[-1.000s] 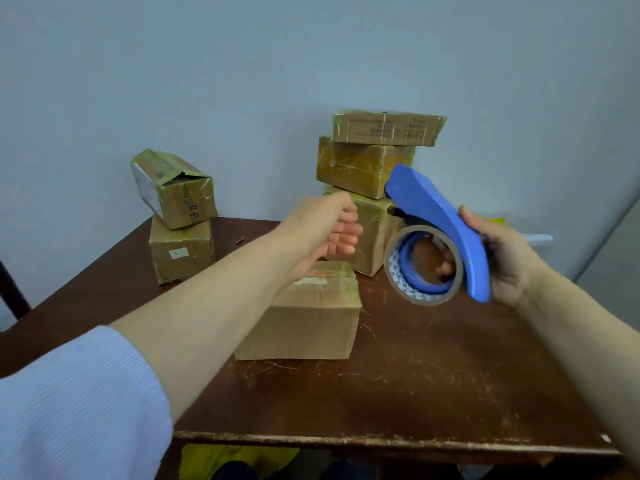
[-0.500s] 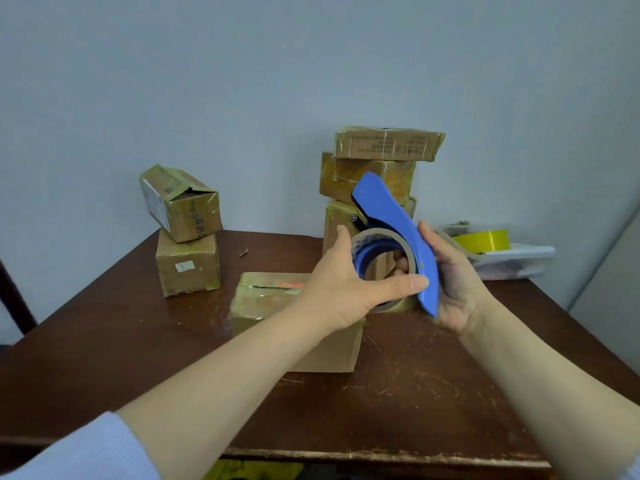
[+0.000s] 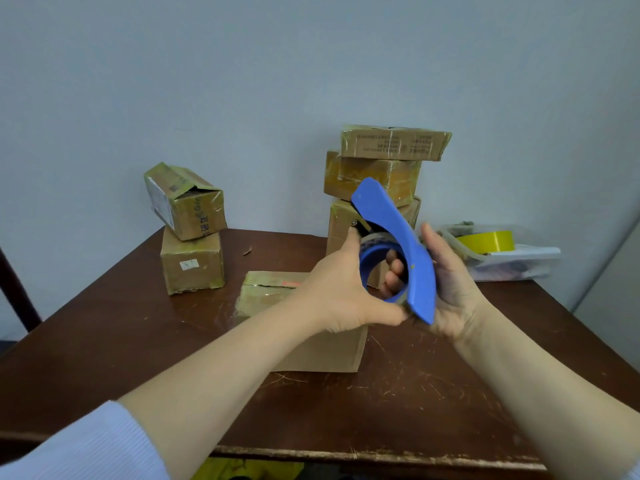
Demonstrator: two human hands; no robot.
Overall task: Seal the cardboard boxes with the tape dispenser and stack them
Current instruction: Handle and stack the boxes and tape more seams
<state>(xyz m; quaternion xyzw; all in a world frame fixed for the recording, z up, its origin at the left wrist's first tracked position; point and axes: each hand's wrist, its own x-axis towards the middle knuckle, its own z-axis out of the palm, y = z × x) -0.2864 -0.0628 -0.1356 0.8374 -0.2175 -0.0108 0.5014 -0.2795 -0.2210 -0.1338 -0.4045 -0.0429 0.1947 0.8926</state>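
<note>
- Tape dispenser (image 3: 398, 244): blue, held in the air between both your hands, above the counter (image 3: 138, 341) and just right of centre. Its long axis is tilted, nose up toward the far left and tail down toward you on the right.
- Right grip (image 3: 450, 285): palm against the back of the blue handle, fingers curled through the core of the roll. It is closed on the dispenser and appears to carry its weight.
- Left grip (image 3: 339, 289): wrapped round the near-left edge of the roll, thumb under it and fingers over the top. It holds the roll. Whether it has pinched the loose tape end, you cannot tell from here.
- Unsealed box (image 3: 270, 289): on the counter directly below and left of the dispenser, partly hidden by your left forearm. A dark slit shows along its top, running left to right across your view.
- Key relation: the box is lower than both grips and nearer the left one. The seam runs across your body, so the dispenser's nose probably has to tip down and line up with that slit.
- Judged step: readying the tape, nothing laid on the box yet.
- Tall stack (image 3: 374, 174): three taped boxes behind the dispenser. Short stack (image 3: 192, 268): two boxes at far left, the top one askew.
- Yellow tape roll (image 3: 485, 240): sits in a clear tray (image 3: 512, 265) at far right.
</note>
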